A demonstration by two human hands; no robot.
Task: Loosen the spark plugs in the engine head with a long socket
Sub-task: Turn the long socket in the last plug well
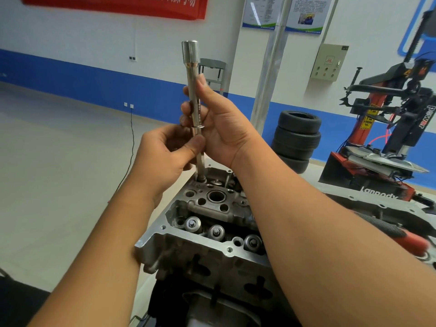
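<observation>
A long chrome socket (193,74) stands nearly upright above the grey aluminium engine head (188,244). Its thin lower shaft reaches down to a hole at the head's far end. My right hand (219,128) grips the middle of the socket, fingers curled round it. Just below, my left hand (167,154) pinches the narrower lower section between thumb and fingers. A round open bore (215,195) and three valve spring caps (217,232) show on the head's top. No spark plug itself is visible.
A stack of three black tyres (296,140) stands behind on the right. A red and black tyre-changing machine (387,128) fills the far right. A grey flanged casting (368,200) lies right of the head. A black cable (132,142) hangs from a wall socket.
</observation>
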